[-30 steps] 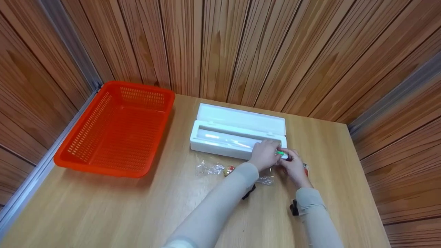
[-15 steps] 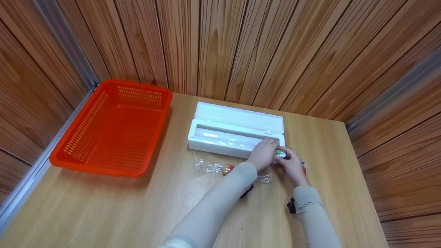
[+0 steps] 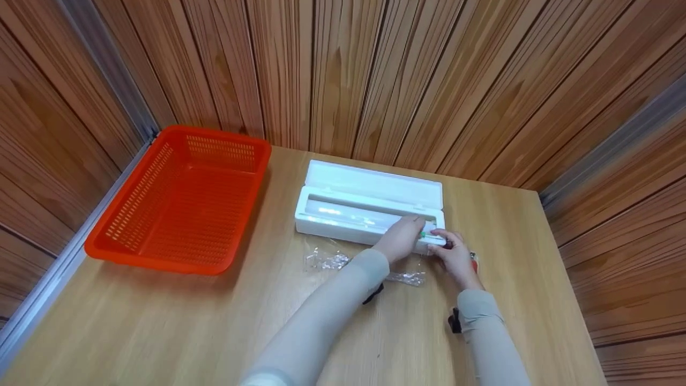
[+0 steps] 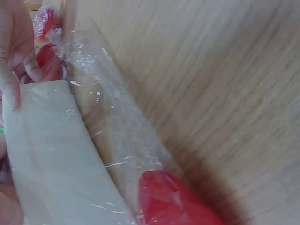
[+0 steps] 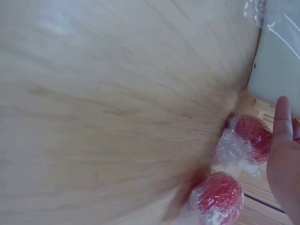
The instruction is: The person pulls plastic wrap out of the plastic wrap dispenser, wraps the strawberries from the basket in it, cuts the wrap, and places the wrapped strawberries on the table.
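A white cling film dispenser [image 3: 336, 231] stands with its lid [image 3: 375, 182] raised, a shiny film roll [image 3: 332, 210] inside. My left hand [image 3: 397, 241] bends over its front edge, fingers at the small green slide cutter [image 3: 423, 234]. At the dispenser's right end, my right hand [image 3: 456, 261] holds the corner, thumb in front and fingers above. Clear film [image 4: 110, 93] hangs down the front onto the table. In the left wrist view a red round fruit [image 4: 173, 199] lies beneath that film; my left forearm hides it in the head view.
Two red round fruits wrapped in film, a nearer one [image 5: 220, 199] and a farther one [image 5: 253, 136], sit beside the dispenser's right end. An orange basket [image 3: 230, 262] stands at the left. Wood-patterned walls [image 3: 343, 80] rise behind the table [image 3: 187, 321].
My left hand has moved left along the dispenser's front edge, and the green slide cutter has shifted left with it. My right hand stays at the right end.
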`<control>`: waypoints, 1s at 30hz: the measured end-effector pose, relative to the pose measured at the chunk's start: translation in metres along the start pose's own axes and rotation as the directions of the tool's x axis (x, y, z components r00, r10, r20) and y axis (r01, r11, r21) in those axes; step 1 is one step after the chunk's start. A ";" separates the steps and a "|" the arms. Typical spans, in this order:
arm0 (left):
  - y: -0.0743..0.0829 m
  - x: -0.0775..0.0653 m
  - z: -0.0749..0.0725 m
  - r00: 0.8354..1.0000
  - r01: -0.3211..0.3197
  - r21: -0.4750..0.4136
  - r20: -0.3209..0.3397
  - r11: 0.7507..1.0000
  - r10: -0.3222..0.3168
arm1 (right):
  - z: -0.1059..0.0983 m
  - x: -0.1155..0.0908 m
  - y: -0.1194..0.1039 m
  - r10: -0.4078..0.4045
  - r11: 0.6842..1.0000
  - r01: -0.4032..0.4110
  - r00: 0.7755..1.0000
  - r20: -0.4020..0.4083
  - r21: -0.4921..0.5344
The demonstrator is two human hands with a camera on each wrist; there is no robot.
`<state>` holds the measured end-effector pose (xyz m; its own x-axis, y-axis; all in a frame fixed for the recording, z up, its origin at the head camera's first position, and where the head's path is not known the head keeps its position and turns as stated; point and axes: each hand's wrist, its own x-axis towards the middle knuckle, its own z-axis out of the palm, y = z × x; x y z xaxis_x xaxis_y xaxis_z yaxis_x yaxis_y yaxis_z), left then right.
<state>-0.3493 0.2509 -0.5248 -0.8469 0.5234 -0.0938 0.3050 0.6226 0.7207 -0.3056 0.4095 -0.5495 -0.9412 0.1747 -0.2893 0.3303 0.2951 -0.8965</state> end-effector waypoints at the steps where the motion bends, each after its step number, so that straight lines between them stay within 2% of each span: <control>1: 0.000 0.000 0.000 1.000 0.007 -0.027 0.008 1.000 -0.007 | 0.000 -0.001 0.000 0.002 1.000 -0.002 1.000 0.008 0.004; 5: 0.002 -0.001 0.001 0.999 0.031 -0.103 0.017 0.994 -0.029 | -0.001 -0.003 0.000 0.022 1.000 -0.022 1.000 0.005 0.011; 9: 0.005 -0.002 0.000 1.000 0.014 -0.030 0.012 0.999 -0.014 | -0.001 -0.005 -0.001 0.008 1.000 -0.008 1.000 0.014 0.026; 10: 0.005 -0.002 -0.001 1.000 -0.015 0.064 0.014 0.998 0.014 | -0.001 -0.005 -0.002 0.003 0.999 -0.004 1.000 0.020 0.034; 11: 0.005 -0.003 -0.002 0.999 -0.041 0.152 0.016 0.988 0.039 | -0.001 -0.004 -0.002 -0.001 0.999 0.000 1.000 0.024 0.045; 12: 0.005 -0.003 -0.003 0.996 -0.092 0.282 0.014 0.955 0.091 | -0.001 -0.004 -0.002 -0.003 0.999 0.002 1.000 0.028 0.054; 13: 0.005 -0.004 -0.004 0.994 -0.107 0.342 0.018 0.933 0.108 | -0.001 -0.004 -0.003 -0.003 0.998 0.002 1.000 0.023 0.057; 14: 0.005 -0.004 -0.005 0.991 -0.132 0.413 0.021 0.901 0.136 | -0.001 -0.004 -0.003 -0.007 0.999 0.006 1.000 0.022 0.053; 15: 0.005 -0.005 -0.007 0.985 -0.164 0.486 0.027 0.859 0.172 | -0.001 -0.003 -0.003 -0.006 0.999 0.005 1.000 0.016 0.052; 16: 0.004 -0.005 -0.008 0.984 -0.170 0.501 0.037 0.848 0.175 | -0.001 -0.003 -0.003 -0.003 0.999 0.002 1.000 0.014 0.048; 19: 0.003 -0.007 -0.010 0.985 -0.170 0.473 0.067 0.865 0.157 | -0.001 -0.003 -0.003 0.000 1.000 0.000 1.000 0.012 0.022; 23: -0.001 -0.009 -0.014 0.985 -0.170 0.446 0.066 0.879 0.157 | 0.002 -0.003 -0.002 -0.005 1.000 0.005 1.000 0.014 0.006; 27: -0.007 -0.013 -0.022 0.978 -0.207 0.484 0.073 0.850 0.196 | 0.006 -0.001 0.000 -0.023 1.000 0.023 1.000 -0.002 0.011; 28: -0.009 -0.015 -0.024 0.978 -0.207 0.481 0.072 0.852 0.197 | 0.007 0.000 0.000 -0.028 1.000 0.028 1.000 -0.003 0.013; 30: -0.015 -0.018 -0.029 0.982 -0.189 0.440 0.070 0.878 0.176 | 0.008 0.001 0.000 -0.029 0.999 0.029 1.000 -0.005 0.026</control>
<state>-0.3511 0.2154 -0.5140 -0.7474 0.6642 -0.0133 0.6193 0.7038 0.3480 -0.3069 0.4020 -0.5526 -0.9500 0.1707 -0.2615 0.3008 0.2755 -0.9130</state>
